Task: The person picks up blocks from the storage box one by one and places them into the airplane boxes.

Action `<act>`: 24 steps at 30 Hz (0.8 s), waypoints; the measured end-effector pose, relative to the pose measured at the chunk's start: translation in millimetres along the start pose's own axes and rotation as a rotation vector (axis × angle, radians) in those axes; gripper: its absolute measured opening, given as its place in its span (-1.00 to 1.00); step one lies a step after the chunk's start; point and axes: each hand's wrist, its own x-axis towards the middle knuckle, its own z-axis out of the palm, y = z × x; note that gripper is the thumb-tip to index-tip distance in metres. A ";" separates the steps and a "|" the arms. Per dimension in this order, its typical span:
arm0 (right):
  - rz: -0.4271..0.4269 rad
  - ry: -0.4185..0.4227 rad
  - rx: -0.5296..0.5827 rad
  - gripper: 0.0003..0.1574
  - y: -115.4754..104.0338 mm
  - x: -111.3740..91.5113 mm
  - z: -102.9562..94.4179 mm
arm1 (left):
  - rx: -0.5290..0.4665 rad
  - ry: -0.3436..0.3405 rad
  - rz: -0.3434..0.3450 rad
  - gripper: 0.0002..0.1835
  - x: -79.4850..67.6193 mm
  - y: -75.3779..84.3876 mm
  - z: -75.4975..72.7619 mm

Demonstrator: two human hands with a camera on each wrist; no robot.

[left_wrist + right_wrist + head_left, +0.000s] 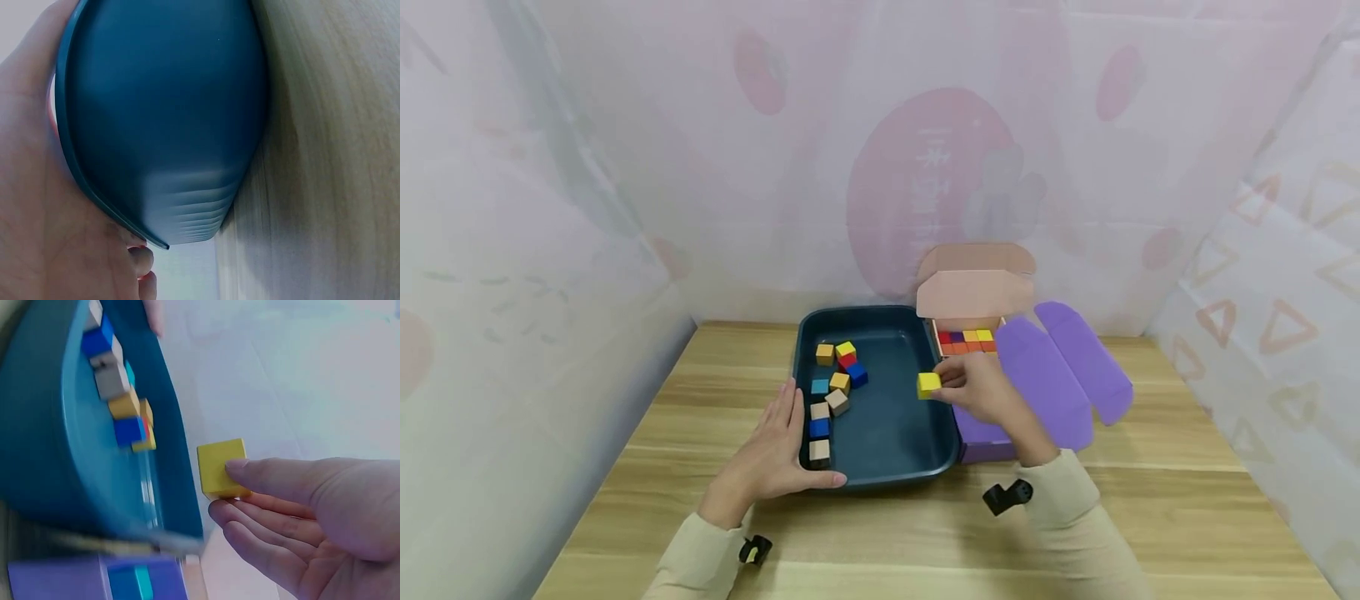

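Observation:
A yellow cube (928,385) is pinched between the thumb and fingers of my right hand (981,387), raised over the right side of a dark teal tray (895,442). The right wrist view shows the thumb on one face of the yellow cube (219,467) and fingertips beneath it. My left hand (771,454) rests at the tray's near left corner, fingers straight along the left rim and thumb spread over the front rim. From the left wrist, the palm (37,206) lies against the tray's rim. Several coloured and plain wooden cubes (839,383) lie along the tray's left side.
Right beside the tray stands a purple box (988,450) with its purple flaps (1052,383) spread rightward. Behind it, a peach box lid (976,292) stands raised over rows of red, orange and yellow cubes (966,342). Patterned cloth walls (760,208) surround the wooden table (670,492).

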 end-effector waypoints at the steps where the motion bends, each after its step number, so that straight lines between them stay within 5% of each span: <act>1: 0.016 0.011 0.002 -0.64 5.6 -1.9 -4.0 | -0.001 -0.001 0.001 0.68 -0.1 -0.3 0.5; 9: 0.135 0.065 -0.014 -0.63 38.5 -7.8 -14.9 | -0.003 0.020 0.002 0.68 0.7 -3.7 -0.1; 24: 0.241 0.003 -0.120 -0.69 84.9 0.1 16.9 | -0.005 0.015 -0.005 0.67 2.6 -1.2 0.6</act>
